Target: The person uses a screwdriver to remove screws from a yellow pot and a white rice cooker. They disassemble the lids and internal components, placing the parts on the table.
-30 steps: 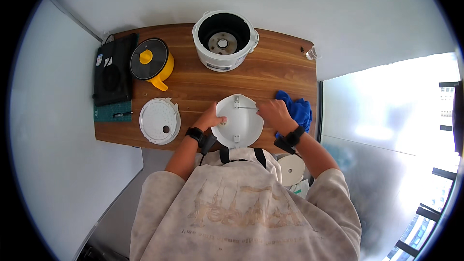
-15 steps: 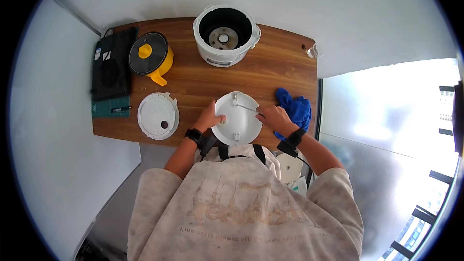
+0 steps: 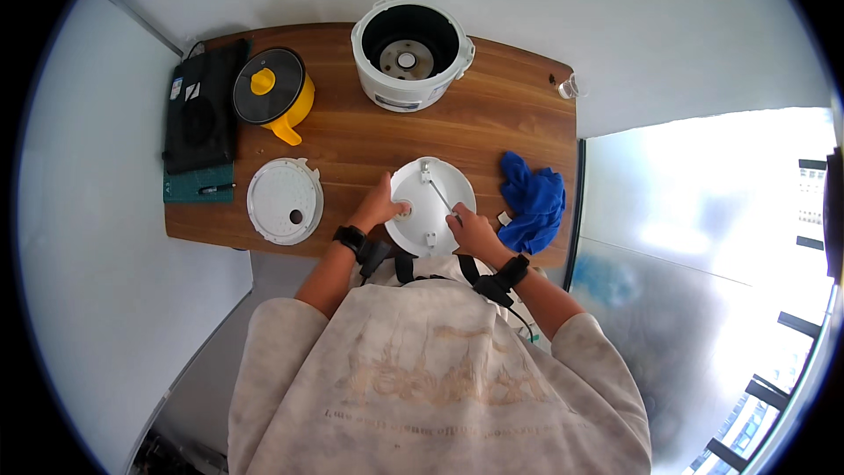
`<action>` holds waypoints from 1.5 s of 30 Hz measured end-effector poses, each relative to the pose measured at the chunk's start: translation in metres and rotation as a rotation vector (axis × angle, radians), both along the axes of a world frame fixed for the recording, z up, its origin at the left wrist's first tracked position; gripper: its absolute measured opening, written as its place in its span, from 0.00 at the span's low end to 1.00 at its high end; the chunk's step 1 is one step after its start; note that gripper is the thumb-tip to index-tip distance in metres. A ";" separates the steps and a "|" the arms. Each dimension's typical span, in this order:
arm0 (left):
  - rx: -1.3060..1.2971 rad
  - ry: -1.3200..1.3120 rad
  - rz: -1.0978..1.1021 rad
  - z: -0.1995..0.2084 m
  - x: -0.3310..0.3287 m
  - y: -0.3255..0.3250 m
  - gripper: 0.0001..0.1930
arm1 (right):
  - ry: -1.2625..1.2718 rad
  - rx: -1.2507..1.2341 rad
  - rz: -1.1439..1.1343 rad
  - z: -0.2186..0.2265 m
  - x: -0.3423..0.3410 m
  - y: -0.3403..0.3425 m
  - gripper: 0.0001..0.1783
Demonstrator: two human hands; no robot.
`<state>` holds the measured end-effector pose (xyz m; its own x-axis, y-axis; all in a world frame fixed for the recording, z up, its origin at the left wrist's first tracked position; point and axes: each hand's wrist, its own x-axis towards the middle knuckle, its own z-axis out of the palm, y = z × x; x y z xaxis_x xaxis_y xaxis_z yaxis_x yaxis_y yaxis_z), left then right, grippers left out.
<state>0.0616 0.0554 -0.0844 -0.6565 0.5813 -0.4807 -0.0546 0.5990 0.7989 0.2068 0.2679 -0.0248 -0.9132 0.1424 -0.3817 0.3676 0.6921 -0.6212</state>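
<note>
Here on the left of the table (image 3: 492, 123), a black slab (image 3: 204, 92) with white labels lies over a green mat (image 3: 183, 191), a pen (image 3: 215, 188) resting on the mat's near end, and a yellow pot (image 3: 301, 107), dark lid (image 3: 280, 86) on, crowds the slab's right side! Across on the right, a blue cloth (image 3: 534, 207) sits crumpled, a clear glass (image 3: 568, 87) up at the far corner.
</note>
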 end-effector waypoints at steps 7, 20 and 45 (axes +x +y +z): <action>0.014 0.083 0.002 -0.019 0.002 -0.006 0.46 | -0.046 0.012 0.058 0.015 -0.008 0.010 0.14; 0.169 -0.226 0.185 -0.018 0.002 -0.021 0.36 | 0.000 -0.160 -0.021 0.022 0.001 0.014 0.16; 0.116 -0.616 0.233 0.059 0.000 -0.045 0.41 | 0.133 0.244 -0.349 -0.062 0.029 0.072 0.14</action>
